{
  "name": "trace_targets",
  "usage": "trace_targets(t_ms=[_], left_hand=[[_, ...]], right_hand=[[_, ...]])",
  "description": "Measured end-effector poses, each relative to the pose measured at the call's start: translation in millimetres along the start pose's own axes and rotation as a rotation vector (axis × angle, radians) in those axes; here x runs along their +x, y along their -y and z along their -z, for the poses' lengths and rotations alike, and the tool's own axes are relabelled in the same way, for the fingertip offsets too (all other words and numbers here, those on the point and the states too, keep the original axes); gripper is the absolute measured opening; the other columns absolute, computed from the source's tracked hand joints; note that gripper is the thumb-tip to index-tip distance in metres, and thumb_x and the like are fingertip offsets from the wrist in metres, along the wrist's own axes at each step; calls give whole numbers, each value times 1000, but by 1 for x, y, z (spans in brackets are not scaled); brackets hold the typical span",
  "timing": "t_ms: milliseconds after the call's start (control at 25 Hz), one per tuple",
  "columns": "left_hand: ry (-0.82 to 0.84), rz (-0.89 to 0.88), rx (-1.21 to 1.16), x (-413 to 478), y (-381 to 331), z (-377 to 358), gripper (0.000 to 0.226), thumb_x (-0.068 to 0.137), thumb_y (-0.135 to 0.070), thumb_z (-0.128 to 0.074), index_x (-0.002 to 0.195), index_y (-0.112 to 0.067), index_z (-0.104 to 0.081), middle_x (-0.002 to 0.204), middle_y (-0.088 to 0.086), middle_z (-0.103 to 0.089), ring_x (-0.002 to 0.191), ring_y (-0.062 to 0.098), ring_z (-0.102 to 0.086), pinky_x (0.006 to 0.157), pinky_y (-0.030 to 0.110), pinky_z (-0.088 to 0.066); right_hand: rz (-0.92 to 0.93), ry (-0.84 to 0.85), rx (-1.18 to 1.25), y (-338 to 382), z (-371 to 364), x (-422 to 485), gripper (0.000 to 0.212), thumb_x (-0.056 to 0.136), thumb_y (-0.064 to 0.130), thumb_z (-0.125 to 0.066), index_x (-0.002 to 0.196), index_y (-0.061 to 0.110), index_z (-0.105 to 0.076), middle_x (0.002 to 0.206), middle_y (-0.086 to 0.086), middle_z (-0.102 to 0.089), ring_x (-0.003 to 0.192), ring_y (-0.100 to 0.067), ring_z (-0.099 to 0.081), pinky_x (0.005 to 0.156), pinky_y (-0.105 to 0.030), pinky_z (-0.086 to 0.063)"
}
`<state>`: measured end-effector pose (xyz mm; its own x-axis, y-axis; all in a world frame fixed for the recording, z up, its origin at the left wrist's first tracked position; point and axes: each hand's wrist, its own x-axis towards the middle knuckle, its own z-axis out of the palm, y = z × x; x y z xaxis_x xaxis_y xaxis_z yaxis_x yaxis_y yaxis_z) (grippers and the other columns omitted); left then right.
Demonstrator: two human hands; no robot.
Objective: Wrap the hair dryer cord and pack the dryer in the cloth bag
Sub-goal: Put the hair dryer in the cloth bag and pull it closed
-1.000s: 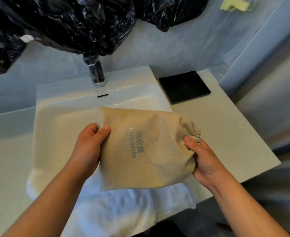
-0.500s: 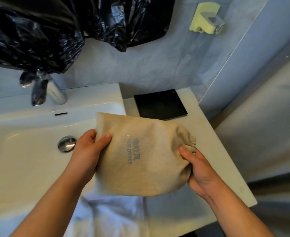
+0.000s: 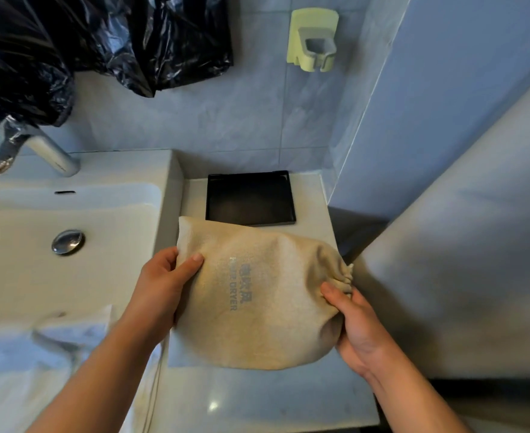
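A full beige cloth bag (image 3: 257, 295) printed "HAIR DRYER" bulges between both my hands above the white counter (image 3: 257, 398), to the right of the sink. My left hand (image 3: 160, 285) grips the bag's flat closed end, thumb on top. My right hand (image 3: 354, 326) holds the gathered drawstring mouth, which is bunched shut. The dryer and its cord are hidden inside the bag.
A black square tray (image 3: 249, 196) lies on the counter just behind the bag. The sink basin (image 3: 13, 245) with its drain plug (image 3: 68, 242) and tap (image 3: 44, 151) is at the left. A white towel (image 3: 22, 364) drapes the front edge. A wall holder (image 3: 313, 39) hangs above.
Both hands have carried the bag to the right, from over the sink basin to above the counter in front of the black tray. The grip on both ends is unchanged.
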<state>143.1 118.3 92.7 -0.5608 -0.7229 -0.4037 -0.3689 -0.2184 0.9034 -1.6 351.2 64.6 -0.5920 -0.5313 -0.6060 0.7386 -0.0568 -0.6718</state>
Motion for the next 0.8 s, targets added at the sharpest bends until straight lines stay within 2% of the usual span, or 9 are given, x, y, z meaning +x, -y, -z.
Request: trace_targets(t_ms=[80,120,240,320,480,680,800], left_hand=[[-15,10,4,1,-2,-9,19,92,-28,-64,97,-10,-68,91,17,-74,83,35,-71,77,52,-58],[-13,17,4,5,-4,-13,19,93,-28,-63,98,-11,-69,89,15,-75,82,34,-72,76,51,-59],[-22,27,-12,29,-5,-22,18,93,-29,-63,94,-12,-70,86,14,-75,76,31,-72,69,45,-59],[-15,47,-43,48,-2,-28,18,94,-27,-62,94,-10,-69,88,17,-75,77,32,-72,67,43,-57],[23,102,-79,97,7,-42,18,97,-23,-58,98,-10,-70,90,16,-76,81,34,-74,74,50,-60],[-10,101,-100,164,9,-53,16,97,-23,-58,99,-10,-69,90,14,-76,82,33,-74,75,50,-60],[-34,110,-142,210,6,-55,15,98,-18,-56,98,-9,-68,86,13,-74,79,31,-72,71,44,-59]], right_hand=[[-10,23,-7,7,4,5,84,45,35,-93,120,11,-63,114,-15,-72,104,-29,-68,82,-38,-51],[-16,25,-6,10,5,9,84,45,35,-93,120,12,-63,114,-15,-71,105,-29,-68,83,-39,-51],[-27,-5,-6,19,7,28,58,68,21,-77,123,13,-61,116,-14,-71,108,-31,-66,85,-40,-50],[-32,-29,-24,26,7,42,52,71,17,-70,121,12,-62,114,-14,-72,108,-31,-65,84,-39,-50],[-43,-82,-86,38,7,84,54,70,19,-70,122,14,-60,113,-12,-72,108,-30,-65,83,-40,-51],[-53,-89,-185,57,-2,153,53,69,24,-72,120,19,-62,112,-8,-72,106,-27,-65,82,-39,-52],[-4,-44,-263,75,-16,207,52,72,19,-73,123,14,-61,112,-10,-72,104,-27,-67,86,-41,-53]])
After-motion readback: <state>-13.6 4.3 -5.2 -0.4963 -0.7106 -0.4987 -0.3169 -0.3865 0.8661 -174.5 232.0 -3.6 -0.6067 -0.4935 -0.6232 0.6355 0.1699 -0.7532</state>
